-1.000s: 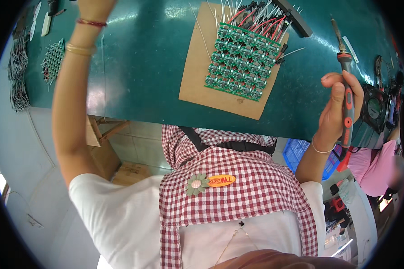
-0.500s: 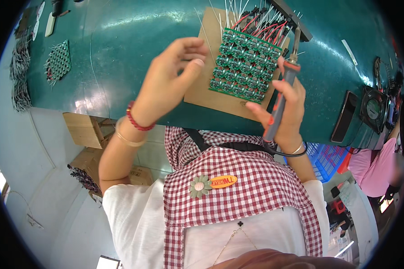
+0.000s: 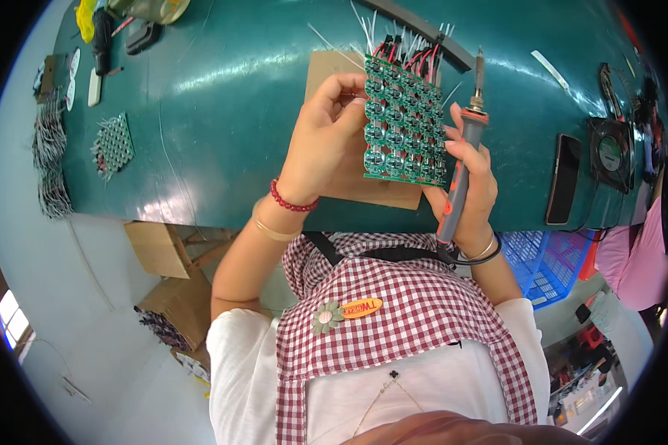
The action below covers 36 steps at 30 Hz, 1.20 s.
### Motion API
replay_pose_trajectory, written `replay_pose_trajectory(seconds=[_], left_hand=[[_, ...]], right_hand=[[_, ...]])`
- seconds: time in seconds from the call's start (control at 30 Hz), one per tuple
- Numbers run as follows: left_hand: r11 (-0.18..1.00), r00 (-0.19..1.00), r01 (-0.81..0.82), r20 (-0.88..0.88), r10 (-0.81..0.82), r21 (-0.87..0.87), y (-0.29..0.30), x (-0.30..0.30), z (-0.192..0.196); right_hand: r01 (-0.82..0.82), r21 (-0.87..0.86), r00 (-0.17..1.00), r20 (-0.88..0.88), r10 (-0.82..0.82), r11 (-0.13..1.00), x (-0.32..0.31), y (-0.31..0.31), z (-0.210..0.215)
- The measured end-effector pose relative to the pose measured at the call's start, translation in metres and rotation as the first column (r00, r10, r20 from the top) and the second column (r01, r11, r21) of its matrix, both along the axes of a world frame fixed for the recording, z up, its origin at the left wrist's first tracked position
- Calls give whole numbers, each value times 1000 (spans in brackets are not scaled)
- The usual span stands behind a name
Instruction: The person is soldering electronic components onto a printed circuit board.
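Observation:
Between my hands a green circuit board panel (image 3: 404, 122) is raised off a brown cardboard sheet (image 3: 371, 189). Rows of small round boards make up the panel, and red and black wires with white leads stick out past its far edge. My left hand (image 3: 335, 122) pinches the panel's left edge between thumb and fingers. In my right hand (image 3: 473, 178) a grey and orange soldering iron (image 3: 459, 185) lies across the palm, its metal tip pointing away from me. Fingers of that same hand also touch the panel's right edge.
A dark bar (image 3: 423, 31) lies behind the panel. At right are a phone (image 3: 565, 178), a small black fan (image 3: 610, 154) and a white strip (image 3: 551, 70). Another panel (image 3: 113, 144) and wire bundles (image 3: 50, 159) lie left. A blue basket (image 3: 545, 271) stands below the table edge.
My left hand has moved right and closed on the panel's left edge. The panel has lifted and tilted off the cardboard. The soldering iron stays in my right hand, now more upright.

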State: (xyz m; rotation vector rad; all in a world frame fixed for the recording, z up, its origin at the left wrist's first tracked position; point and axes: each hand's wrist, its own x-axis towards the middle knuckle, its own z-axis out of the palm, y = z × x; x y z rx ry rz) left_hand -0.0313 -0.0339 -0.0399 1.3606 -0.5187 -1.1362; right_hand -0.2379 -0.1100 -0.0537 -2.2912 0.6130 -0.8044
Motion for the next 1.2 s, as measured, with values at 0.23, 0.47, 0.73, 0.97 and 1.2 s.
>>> replay_pose_trajectory(seconds=[0.23,0.47,0.73,0.97,1.2], left_hand=[[855,818,-516,-273,507,40,2,-27,-25],[638,653,-682,97,751,-357,11,-57,-22],[909,729,-322,543,416,-265,12,-59,-17],[910,864,-338,306,401,-238,-13,-61,-19],[945,899,-310,292,326,-99,-15,-69,-19]], right_hand=[[2,14,995,103,-4,1000,8,-15,17],[46,44,983,177,-53,998,13,-17,10],[81,73,969,230,-96,994,16,-19,15],[129,84,959,244,-146,988,14,-22,14],[138,94,950,269,-159,986,15,-23,11]])
